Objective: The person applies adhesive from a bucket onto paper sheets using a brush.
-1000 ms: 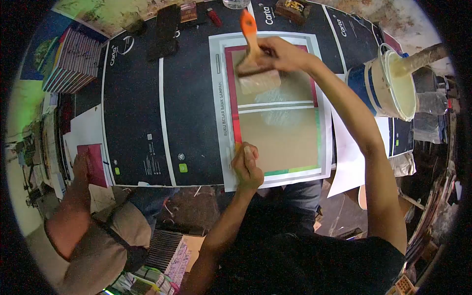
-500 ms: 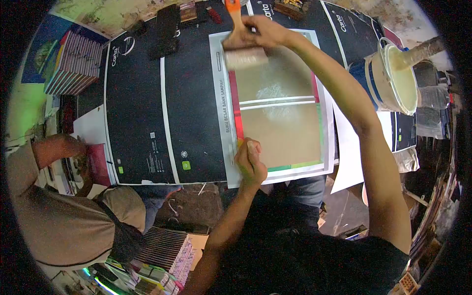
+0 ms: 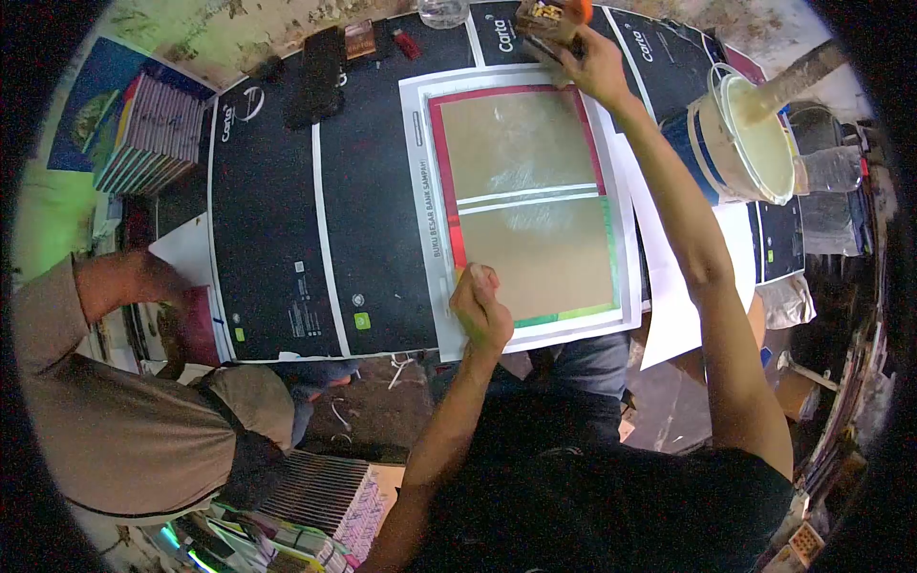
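Observation:
My right hand (image 3: 597, 69) is closed round a wide brush with an orange handle tip (image 3: 578, 11), at the top right corner of a paper sheet. Two brown boards (image 3: 535, 263) lie on that sheet (image 3: 417, 134), parted by white strips and edged in red and green. A whitish wet smear crosses the boards near the strips. My left hand (image 3: 482, 310) is curled on the lower left edge of the sheet; whatever its fingers hold, if anything, is hidden.
A bucket of pale paste (image 3: 759, 143) with a stick stands at the right. White paper (image 3: 683, 277) lies beside the sheet. Stacked books (image 3: 153, 129) stand at the left, near a co-worker's arm (image 3: 119, 286). A dark block (image 3: 315, 76) lies at the back.
My right hand has moved the brush rightward from the sheet's top left to its top right corner. My left hand stays at the lower left edge. The view has shifted slightly.

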### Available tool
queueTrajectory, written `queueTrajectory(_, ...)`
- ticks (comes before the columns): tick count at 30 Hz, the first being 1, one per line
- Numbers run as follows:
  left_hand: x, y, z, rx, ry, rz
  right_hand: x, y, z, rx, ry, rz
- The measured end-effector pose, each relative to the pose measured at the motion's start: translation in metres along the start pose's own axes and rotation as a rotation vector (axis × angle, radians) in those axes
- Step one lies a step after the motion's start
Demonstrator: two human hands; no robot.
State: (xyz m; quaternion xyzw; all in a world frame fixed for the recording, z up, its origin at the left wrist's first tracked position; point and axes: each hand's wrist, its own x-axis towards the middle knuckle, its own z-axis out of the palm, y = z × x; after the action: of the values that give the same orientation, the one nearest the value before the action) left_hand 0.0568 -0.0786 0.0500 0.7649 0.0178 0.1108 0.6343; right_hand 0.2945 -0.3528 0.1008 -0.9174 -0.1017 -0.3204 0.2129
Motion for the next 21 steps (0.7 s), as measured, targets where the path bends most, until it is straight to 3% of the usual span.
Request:
queueTrajectory(2, 0.003, 0.004, 0.002, 0.008, 0.009, 0.000, -0.011, -0.026, -0.016, 0.174, 0.037, 0.261)
queueTrajectory(3, 0.005, 0.006, 0.004, -0.006, 0.015, 0.001, -0.023, -0.012, -0.008, 0.375, 0.066, 0.207)
queueTrajectory(4, 0.005, 0.007, 0.004, -0.016, 0.018, -0.005, -0.035, -0.015, -0.011, 0.693, -0.041, 0.298)
queueTrajectory(6, 0.001, 0.008, 0.001, -0.019, -0.005, -0.026, -0.054, -0.006, -0.022, 0.281, -0.208, 0.327)
queueTrajectory(8, 0.002, 0.005, -0.001, -0.017, -0.035, -0.037, -0.046, -0.017, -0.041, 0.228, -0.061, 0.492)
queueTrajectory(9, 0.004, 0.003, 0.001, -0.014, -0.026, -0.014, -0.045, -0.008, -0.036, 0.070, 0.016, 0.435)
queueTrajectory(12, 0.002, -0.006, 0.001, -0.004, -0.014, 0.011, -0.044, -0.043, -0.030, 0.084, 0.236, 0.225)
queueTrajectory(13, 0.000, -0.009, 0.002, -0.013, -0.009, 0.000, -0.049, -0.061, -0.029, 0.250, 0.182, 0.151)
queueTrajectory(15, -0.003, -0.012, 0.002, -0.075, 0.000, -0.034, -0.051, -0.108, -0.027, 0.334, 0.059, -0.220)
queueTrajectory(16, -0.002, -0.013, 0.001, -0.129, 0.006, -0.053, -0.065, -0.135, -0.023, 0.043, -0.057, -0.110)
queueTrajectory(17, -0.002, -0.014, 0.000, -0.182, 0.012, -0.073, -0.078, -0.151, -0.005, 0.159, -0.229, 0.020)
queueTrajectory(18, -0.004, -0.018, 0.000, -0.199, 0.042, -0.059, -0.091, -0.164, 0.015, -0.015, -0.260, -0.056)
queueTrajectory(19, -0.004, -0.024, 0.003, -0.220, 0.067, -0.039, -0.099, -0.181, 0.017, 0.027, -0.221, -0.052)
queueTrajectory(21, -0.001, -0.023, 0.008, -0.208, 0.088, -0.034, -0.087, -0.203, -0.003, 0.339, -0.309, 0.255)
